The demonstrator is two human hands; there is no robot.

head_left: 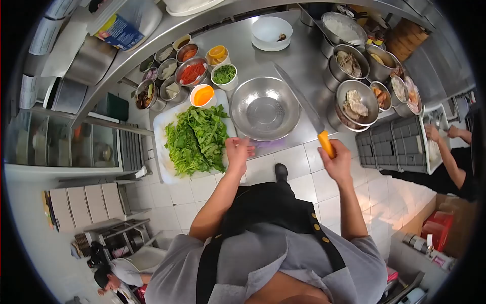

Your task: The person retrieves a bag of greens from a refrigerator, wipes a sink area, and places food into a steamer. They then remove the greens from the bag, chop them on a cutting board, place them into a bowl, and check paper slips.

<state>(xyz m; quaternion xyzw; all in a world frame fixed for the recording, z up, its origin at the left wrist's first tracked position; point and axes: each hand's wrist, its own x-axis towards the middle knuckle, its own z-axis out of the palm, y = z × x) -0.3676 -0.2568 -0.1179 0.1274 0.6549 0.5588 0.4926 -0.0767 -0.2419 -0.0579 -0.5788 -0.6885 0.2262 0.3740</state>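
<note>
My right hand [336, 161] is wrapped round the yellow handle of a long kitchen knife [301, 93], its blade pointing up and left over the steel counter. My left hand [239, 153] hovers at the counter's front edge with fingers loosely apart and nothing in them. Just beyond it stands a steel colander [265, 109] with a perforated bottom and nothing inside. To the left, chopped leafy greens [196, 139] lie in a large heap on a white cutting board [161, 126]. A purplish patch [268, 146] shows below the colander, beside my left fingers.
Behind the board are a cup of orange liquid [203, 95], a cup of chopped herbs [224, 75], a bowl of red strips [192, 73] and other small bowls. White bowls [272, 33] stand at the back. Steel pots [357, 104] crowd the right. A co-worker's arm [445, 152] reaches into a crate [390, 144].
</note>
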